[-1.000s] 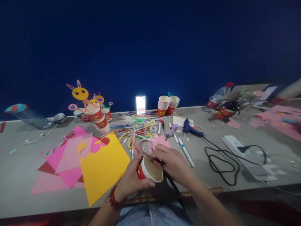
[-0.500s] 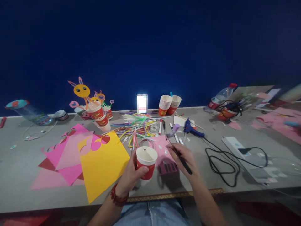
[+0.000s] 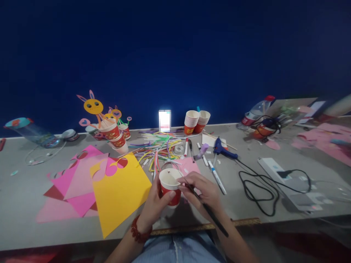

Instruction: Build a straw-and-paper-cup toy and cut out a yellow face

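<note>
Red cup (image 3: 170,183) in curled left fingers (image 3: 165,199)

Remotely, I record a grey counter (image 3: 24,204) bearing overlapping paper sheets (image 3: 117,197) at left, heaped coloured strands (image 3: 161,146) mid-surface, stacked cups (image 3: 191,122) at back, a blue glue gun (image 3: 224,151) and white power strip (image 3: 271,169) at right.

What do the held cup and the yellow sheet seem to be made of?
Held cup: probably smooth paper, from its thin wall, pale rim and red printing. Yellow sheet: matte, likely card or thin foam; it lies flat, evenly coloured, with curved cutouts, leaving either possible.
</note>
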The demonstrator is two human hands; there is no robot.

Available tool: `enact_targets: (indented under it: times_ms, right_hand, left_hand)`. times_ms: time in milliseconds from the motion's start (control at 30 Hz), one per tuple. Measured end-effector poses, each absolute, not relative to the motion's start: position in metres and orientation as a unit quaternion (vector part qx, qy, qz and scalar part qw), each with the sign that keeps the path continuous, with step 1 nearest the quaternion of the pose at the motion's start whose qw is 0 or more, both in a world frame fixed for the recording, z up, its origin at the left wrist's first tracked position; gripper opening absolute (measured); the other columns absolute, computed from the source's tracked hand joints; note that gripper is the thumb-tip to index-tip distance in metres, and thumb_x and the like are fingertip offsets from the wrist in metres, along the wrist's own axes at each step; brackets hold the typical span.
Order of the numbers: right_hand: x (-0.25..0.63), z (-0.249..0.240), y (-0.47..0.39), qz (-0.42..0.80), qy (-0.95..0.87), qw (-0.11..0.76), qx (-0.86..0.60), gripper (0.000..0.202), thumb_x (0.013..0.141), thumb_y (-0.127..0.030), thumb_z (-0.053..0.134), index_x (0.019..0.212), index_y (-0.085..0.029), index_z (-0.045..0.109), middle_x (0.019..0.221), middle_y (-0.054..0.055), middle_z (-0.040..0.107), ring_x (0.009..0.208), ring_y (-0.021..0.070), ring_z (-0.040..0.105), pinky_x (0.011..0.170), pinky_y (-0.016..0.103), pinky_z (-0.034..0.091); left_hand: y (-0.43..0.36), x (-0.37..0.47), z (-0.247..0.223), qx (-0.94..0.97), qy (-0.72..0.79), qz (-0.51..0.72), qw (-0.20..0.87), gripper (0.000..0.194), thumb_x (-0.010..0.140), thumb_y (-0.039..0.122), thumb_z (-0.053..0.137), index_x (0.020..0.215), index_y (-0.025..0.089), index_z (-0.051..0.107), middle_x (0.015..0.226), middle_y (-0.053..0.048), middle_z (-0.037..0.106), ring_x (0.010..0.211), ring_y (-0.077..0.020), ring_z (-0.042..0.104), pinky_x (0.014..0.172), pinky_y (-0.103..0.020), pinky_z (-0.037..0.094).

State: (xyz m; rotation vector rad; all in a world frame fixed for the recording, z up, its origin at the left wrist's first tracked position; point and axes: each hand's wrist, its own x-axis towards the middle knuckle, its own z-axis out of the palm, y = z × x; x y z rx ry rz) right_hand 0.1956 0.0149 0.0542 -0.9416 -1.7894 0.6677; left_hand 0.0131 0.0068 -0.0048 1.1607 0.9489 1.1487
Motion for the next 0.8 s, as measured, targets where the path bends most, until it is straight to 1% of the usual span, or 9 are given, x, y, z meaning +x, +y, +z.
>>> enact_targets:
  times_ms: [167, 200, 267, 367, 467, 533, 600, 700, 800]
  right_hand:
    - [0.198, 0.055, 0.017, 0.266, -0.757, 0.47, -0.368, 0.012, 0.094, -0.024, 0.062, 0.091, -0.02, 0.072, 0.073, 0.004, 0.066, 0.068, 0.0164, 0.064, 0.061, 0.025, 0.05]
    - [0.199, 0.056, 0.017, 0.268, -0.76, 0.464, -0.366, 0.012, 0.094, -0.024, 0.061, 0.091, -0.02, 0.072, 0.073, 0.004, 0.066, 0.068, 0.0163, 0.064, 0.061, 0.024, 0.05]
    - [0.2, 0.059, 0.017, 0.276, -0.766, 0.449, -0.368, 0.015, 0.096, -0.025, 0.059, 0.089, -0.02, 0.072, 0.072, 0.004, 0.066, 0.068, 0.0167, 0.064, 0.062, 0.025, 0.05]
    - [0.2, 0.062, 0.019, 0.281, -0.772, 0.435, -0.369, 0.018, 0.097, -0.028, 0.058, 0.088, -0.02, 0.071, 0.073, 0.003, 0.066, 0.068, 0.0167, 0.063, 0.062, 0.025, 0.049]
    - [0.197, 0.063, 0.022, 0.281, -0.773, 0.429, -0.372, 0.018, 0.097, -0.028, 0.058, 0.088, -0.02, 0.072, 0.072, 0.003, 0.065, 0.066, 0.0162, 0.062, 0.061, 0.025, 0.048]
    - [0.196, 0.06, 0.022, 0.292, -0.766, 0.433, -0.375, 0.017, 0.096, -0.027, 0.059, 0.088, -0.02, 0.073, 0.075, 0.004, 0.066, 0.068, 0.0164, 0.062, 0.062, 0.025, 0.048]
    - [0.195, 0.056, 0.019, 0.296, -0.749, 0.461, -0.372, 0.016, 0.095, -0.026, 0.059, 0.093, -0.021, 0.074, 0.076, 0.004, 0.067, 0.069, 0.017, 0.063, 0.064, 0.026, 0.049]
    - [0.192, 0.049, 0.007, 0.303, -0.698, 0.523, -0.383, 0.02, 0.094, -0.022, 0.056, 0.099, -0.024, 0.076, 0.074, 0.003, 0.067, 0.066, 0.0172, 0.061, 0.063, 0.028, 0.05]
    - [0.185, 0.041, -0.007, 0.38, -0.627, 0.544, -0.409, 0.021, 0.092, -0.022, 0.057, 0.1, -0.026, 0.077, 0.073, 0.002, 0.067, 0.06, 0.0151, 0.059, 0.056, 0.026, 0.047]
  left_hand:
    - [0.005, 0.011, 0.003, 0.562, 0.383, 0.521, 0.516, 0.076, 0.084, 0.042, 0.071, 0.148, 0.028, 0.031, 0.152, -0.012, 0.041, 0.137, -0.0319, 0.044, 0.114, -0.047, 0.037]
    - [0.005, 0.01, 0.007, 0.58, 0.375, 0.528, 0.494, 0.075, 0.085, 0.04, 0.069, 0.148, 0.029, 0.03, 0.154, -0.012, 0.037, 0.14, -0.032, 0.041, 0.115, -0.048, 0.035]
    - [0.007, 0.006, 0.014, 0.623, 0.365, 0.531, 0.443, 0.063, 0.089, 0.034, 0.065, 0.144, 0.031, 0.036, 0.155, -0.011, 0.034, 0.145, -0.0321, 0.033, 0.117, -0.052, 0.031]
    - [0.011, -0.001, 0.025, 0.686, 0.368, 0.509, 0.367, 0.031, 0.093, 0.026, 0.058, 0.123, 0.028, 0.057, 0.149, -0.01, 0.039, 0.143, -0.0314, 0.033, 0.115, -0.054, 0.031]
    - [0.013, -0.004, 0.032, 0.712, 0.361, 0.486, 0.356, 0.01, 0.094, 0.022, 0.055, 0.101, 0.024, 0.062, 0.137, -0.011, 0.049, 0.134, -0.0291, 0.042, 0.11, -0.049, 0.036]
    - [0.014, -0.004, 0.034, 0.703, 0.35, 0.483, 0.387, 0.007, 0.096, 0.021, 0.053, 0.094, 0.022, 0.06, 0.128, -0.011, 0.054, 0.129, -0.0273, 0.047, 0.108, -0.046, 0.038]
    - [0.014, -0.001, 0.034, 0.685, 0.339, 0.49, 0.42, 0.009, 0.097, 0.022, 0.052, 0.09, 0.021, 0.058, 0.12, -0.011, 0.058, 0.124, -0.0262, 0.05, 0.106, -0.044, 0.039]
    - [0.014, 0.002, 0.032, 0.654, 0.333, 0.504, 0.455, 0.01, 0.097, 0.023, 0.052, 0.091, 0.02, 0.058, 0.108, -0.009, 0.062, 0.113, -0.0247, 0.056, 0.101, -0.041, 0.043]
    - [0.015, 0.003, 0.031, 0.645, 0.365, 0.492, 0.457, 0.011, 0.098, 0.025, 0.053, 0.094, 0.019, 0.061, 0.101, -0.007, 0.064, 0.103, -0.0222, 0.059, 0.094, -0.036, 0.045]
